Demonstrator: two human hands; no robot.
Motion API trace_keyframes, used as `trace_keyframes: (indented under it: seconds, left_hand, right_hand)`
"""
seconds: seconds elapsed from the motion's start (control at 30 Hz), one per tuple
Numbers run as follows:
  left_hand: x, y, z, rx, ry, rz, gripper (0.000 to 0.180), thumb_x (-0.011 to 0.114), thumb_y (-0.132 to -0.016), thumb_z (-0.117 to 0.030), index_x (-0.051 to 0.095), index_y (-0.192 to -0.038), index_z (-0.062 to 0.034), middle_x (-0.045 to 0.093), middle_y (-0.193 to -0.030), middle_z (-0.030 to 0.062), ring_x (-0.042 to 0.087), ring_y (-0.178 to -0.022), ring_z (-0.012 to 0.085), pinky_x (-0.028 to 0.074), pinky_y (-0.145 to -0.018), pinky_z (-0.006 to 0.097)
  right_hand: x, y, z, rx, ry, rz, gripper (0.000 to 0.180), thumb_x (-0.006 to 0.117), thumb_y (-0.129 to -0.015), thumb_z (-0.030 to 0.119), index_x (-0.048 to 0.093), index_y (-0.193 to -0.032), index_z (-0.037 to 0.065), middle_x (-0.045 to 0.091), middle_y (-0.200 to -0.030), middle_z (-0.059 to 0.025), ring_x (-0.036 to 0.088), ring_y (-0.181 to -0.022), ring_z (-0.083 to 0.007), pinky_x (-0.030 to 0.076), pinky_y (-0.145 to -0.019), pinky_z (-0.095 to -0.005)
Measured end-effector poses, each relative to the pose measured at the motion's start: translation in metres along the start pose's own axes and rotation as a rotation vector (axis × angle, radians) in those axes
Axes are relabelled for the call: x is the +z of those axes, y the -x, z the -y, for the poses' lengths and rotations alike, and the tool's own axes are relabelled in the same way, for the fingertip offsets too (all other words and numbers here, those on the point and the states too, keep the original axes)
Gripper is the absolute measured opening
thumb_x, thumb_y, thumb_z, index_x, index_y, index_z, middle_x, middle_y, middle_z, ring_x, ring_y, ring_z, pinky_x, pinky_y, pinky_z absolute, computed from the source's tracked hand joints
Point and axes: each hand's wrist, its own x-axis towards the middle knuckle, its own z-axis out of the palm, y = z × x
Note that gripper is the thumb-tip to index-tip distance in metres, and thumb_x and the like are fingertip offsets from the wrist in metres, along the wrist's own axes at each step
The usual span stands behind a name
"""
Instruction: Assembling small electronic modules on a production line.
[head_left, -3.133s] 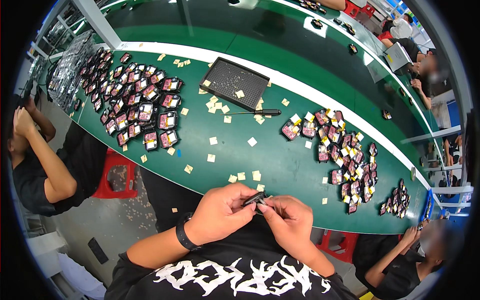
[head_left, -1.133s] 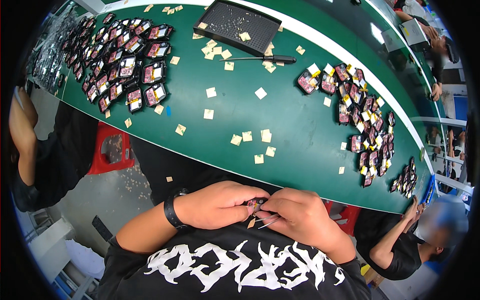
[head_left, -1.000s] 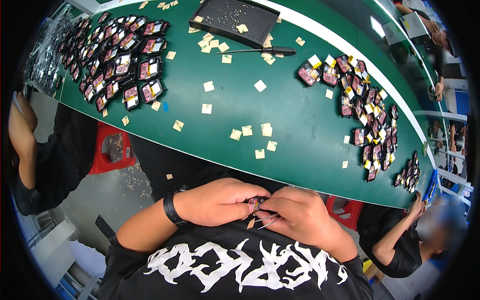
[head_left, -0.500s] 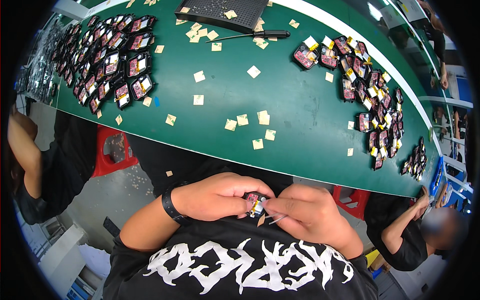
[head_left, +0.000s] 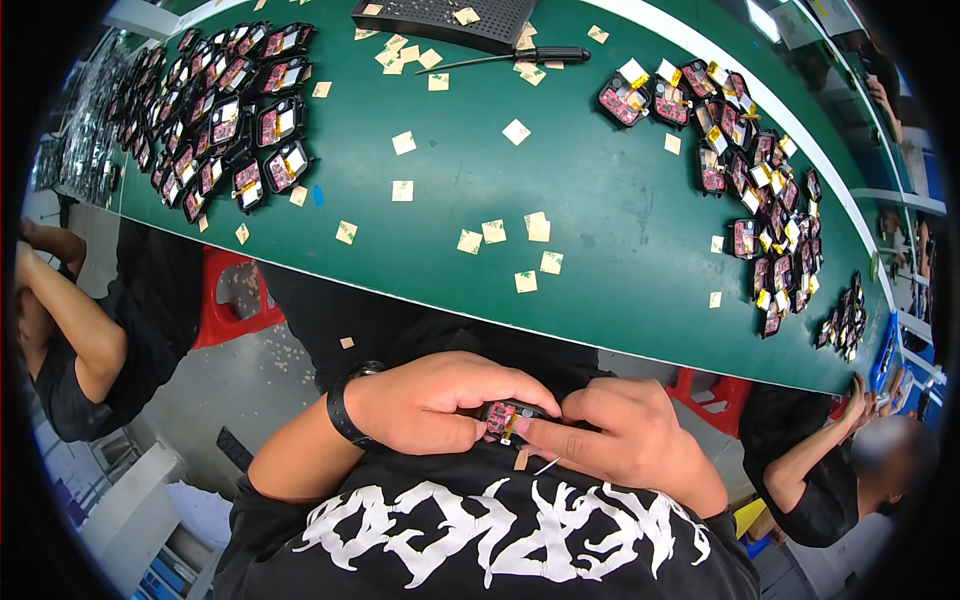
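Observation:
Close to my shirt front, my left hand (head_left: pixel 430 405) is closed around a small black housing (head_left: pixel 508 420) with a red circuit board and a bit of yellow tape inside. My right hand (head_left: pixel 620 425) is closed too, and its thumb tip presses on the housing's right side near the yellow tape. From under the right fingers sticks a thin metal tool (head_left: pixel 546 466); most of it is hidden, so its kind is unclear. Just below the housing shows a small beige adhesive pad (head_left: pixel 521 459), and I cannot tell whether it is attached.
Many similar housings lie in clusters on the green table (head_left: pixel 440 270), at left (head_left: pixel 228 122) and right (head_left: pixel 770 200). Beige pads (head_left: pixel 402 191) are scattered between. A screwdriver (head_left: pixel 540 56) lies by a black tray (head_left: pixel 450 22) at the back. People sit at both sides.
My right thumb has moved slightly left and down onto the board. Less of the thin metal tool shows. The table scene has shifted slightly right in the view.

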Motion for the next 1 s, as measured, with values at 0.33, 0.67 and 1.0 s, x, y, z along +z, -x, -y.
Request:
trace_keyframes:
  seconds: [0.33,0.67,1.0]
  left_hand:
    - [0.005,0.002,-0.008,0.050,-0.155,-0.144,0.040,0.055,-0.092,-0.002,0.059,-0.132,0.0011,0.071,-0.103,0.0114,0.070,-0.084,0.0218,0.053,-0.075,0.031]
    - [0.012,0.017,-0.058,-0.047,-0.056,-0.390,0.050,0.047,-0.091,-0.001,0.053,-0.141,0.0041,0.069,-0.096,0.0124,0.065,-0.069,0.0133,0.053,-0.069,0.028]
    - [0.011,0.013,-0.078,0.256,-0.343,-0.384,0.052,0.050,-0.087,0.002,0.053,-0.139,0.0102,0.069,-0.085,0.0126,0.069,-0.065,0.0179,0.054,-0.062,0.029]
  right_hand:
    - [-0.003,-0.005,0.001,0.007,-0.010,-0.053,0.032,0.081,-0.072,0.015,0.075,-0.103,0.011,0.049,-0.071,0.0002,0.053,-0.057,-0.0139,0.042,-0.046,-0.0289]
    - [-0.047,-0.014,0.021,0.125,0.390,-0.093,0.050,0.090,-0.063,0.046,0.057,-0.065,0.008,0.038,-0.061,-0.0007,0.039,-0.050,-0.0184,0.030,-0.046,-0.0307]
    - [-0.050,-0.047,0.049,-0.142,0.530,-0.190,0.032,0.076,-0.058,0.003,0.067,-0.088,-0.004,0.066,-0.076,-0.0145,0.056,-0.056,-0.0214,0.040,-0.045,-0.0302]
